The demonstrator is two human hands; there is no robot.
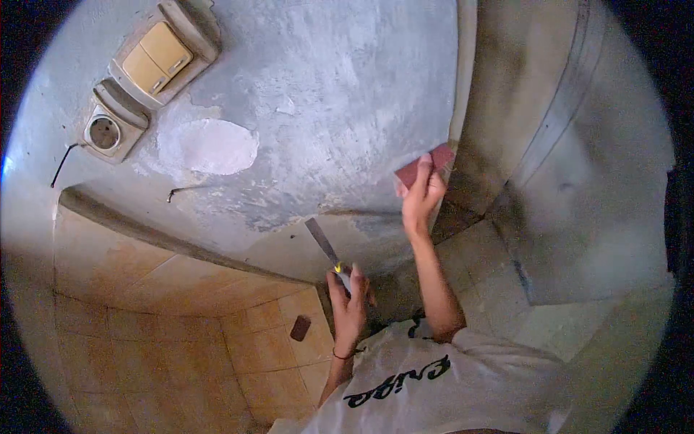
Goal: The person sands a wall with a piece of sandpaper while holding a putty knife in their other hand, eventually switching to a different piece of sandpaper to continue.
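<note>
My right hand [421,195] pinches a reddish-brown piece of sandpaper [442,155] against the right edge of the grey-blue wall [347,108]. The thumb lies over the sheet. Lower down, my left hand [348,307] is closed around the handle of a putty knife [322,243], its narrow blade pointing up and to the left, overlapping the foot of the wall in this view. A yellow mark shows where blade meets handle. The wall is scuffed and patchy, with a smooth pale filler patch [220,147] left of centre.
A double light switch [157,58] and a round socket [103,133] project from the wall at upper left. Thin wires [173,194] stick out below. A ledge borders tan tiles [152,282], where a small brown piece [301,328] lies. A doorway recess [506,94] is at right.
</note>
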